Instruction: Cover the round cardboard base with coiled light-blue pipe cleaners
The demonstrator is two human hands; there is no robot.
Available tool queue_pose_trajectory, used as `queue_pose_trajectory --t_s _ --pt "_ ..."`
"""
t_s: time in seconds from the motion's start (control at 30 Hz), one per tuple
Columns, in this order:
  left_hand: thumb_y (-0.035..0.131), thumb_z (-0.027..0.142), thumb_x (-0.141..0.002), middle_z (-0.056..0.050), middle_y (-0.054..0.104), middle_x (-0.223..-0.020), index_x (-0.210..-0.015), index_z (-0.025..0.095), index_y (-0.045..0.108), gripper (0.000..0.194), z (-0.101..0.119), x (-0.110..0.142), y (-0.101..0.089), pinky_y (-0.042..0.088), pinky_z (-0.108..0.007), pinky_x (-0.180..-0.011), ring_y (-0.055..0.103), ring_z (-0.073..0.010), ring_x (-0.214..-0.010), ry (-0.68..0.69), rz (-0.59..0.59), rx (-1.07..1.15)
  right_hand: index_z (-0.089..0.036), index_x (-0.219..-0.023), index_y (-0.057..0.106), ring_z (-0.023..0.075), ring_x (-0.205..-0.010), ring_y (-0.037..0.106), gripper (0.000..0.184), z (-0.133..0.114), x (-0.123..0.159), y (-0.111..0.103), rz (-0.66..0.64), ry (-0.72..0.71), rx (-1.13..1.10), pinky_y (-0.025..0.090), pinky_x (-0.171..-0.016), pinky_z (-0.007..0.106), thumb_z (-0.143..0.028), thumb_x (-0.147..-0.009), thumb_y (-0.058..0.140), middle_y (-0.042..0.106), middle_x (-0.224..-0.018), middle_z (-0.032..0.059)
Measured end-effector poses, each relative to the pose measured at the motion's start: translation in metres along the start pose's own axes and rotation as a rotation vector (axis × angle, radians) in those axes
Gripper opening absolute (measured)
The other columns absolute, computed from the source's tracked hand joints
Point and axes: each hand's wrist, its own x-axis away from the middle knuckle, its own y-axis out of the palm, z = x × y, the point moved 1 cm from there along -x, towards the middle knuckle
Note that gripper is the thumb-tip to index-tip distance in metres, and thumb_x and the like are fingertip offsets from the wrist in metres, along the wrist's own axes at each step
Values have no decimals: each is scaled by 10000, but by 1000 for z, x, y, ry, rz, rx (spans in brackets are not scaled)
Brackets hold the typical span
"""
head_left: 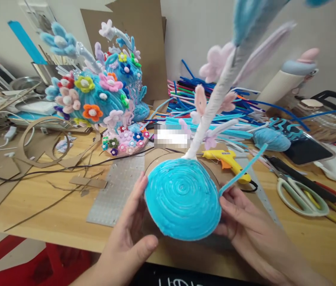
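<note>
Between my two hands a round disc (182, 198) is tilted toward me, covered in a spiral of bright blue pipe cleaner. From its far edge rises a white wrapped stem (212, 103) bearing pink and white fuzzy flowers (218, 61). My left hand (129, 230) cups the disc's left side, fingers behind the edge and thumb held off. My right hand (245, 226) grips the right edge with thumb and fingers. A loose blue pipe cleaner end (245, 169) sticks up to the right from that edge, by my right fingertips.
A yellow glue gun (227, 161) lies behind the disc. At right are scissors (302, 194) and a phone (307, 147). Bundled pipe cleaners (209, 107) lie at the back. A flower-covered blue ornament (96, 95) stands back left, near cardboard rings (24, 139). A black cable (66, 169) crosses the table.
</note>
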Motion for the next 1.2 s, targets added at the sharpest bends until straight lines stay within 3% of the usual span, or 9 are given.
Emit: queue_pose_trajectory --t_s 0.1,0.2,0.37,0.67,0.97,1.2 --pt "705 482 -759 -20 163 -1576 -1468 406 191 879 1 -4 5 275 -550 -1103 223 -357 -1406 -3 -43 123 -313 -1074 557 152 -834 608 256 -1 4 0 22 -60 4 602 -627 300 -305 -839 659 536 -1181 12" --pt "720 477 -745 0 138 -1582 -1459 403 229 870 3 -8 8 257 -502 -1119 150 -328 -1428 37 -28 123 -326 -1115 553 167 -845 616 308 0 8 0 40 -91 9 603 -608 296 -307 -829 666 519 -1253 28" --pt "731 480 -729 16 123 -1585 -1432 400 310 823 3 -8 7 173 -468 -1148 100 -307 -1440 45 40 2 -320 -1110 561 170 -830 624 297 -1 14 2 37 -116 8 600 -601 276 -310 -831 660 549 -1197 32" --pt "691 465 -775 -29 132 -1581 -1440 395 288 780 3 -10 5 247 -536 -1107 155 -333 -1422 115 42 -170 -381 -1155 523 222 -977 595 354 0 16 1 45 -88 18 606 -662 338 -312 -833 656 502 -1282 13" --pt "669 458 -800 -53 135 -1577 -1438 382 297 742 2 -11 6 321 -523 -1077 201 -333 -1404 130 43 -173 -355 -1087 556 201 -880 607 303 2 16 -1 75 -86 41 597 -602 309 -329 -811 679 530 -1221 19" --pt "671 622 -700 -64 139 -1575 -1488 372 120 993 2 -14 5 346 -521 -1080 207 -336 -1407 54 -98 -55 -313 -1050 559 183 -853 604 288 -1 9 -2 90 -88 23 585 -596 292 -332 -799 697 554 -1127 20"
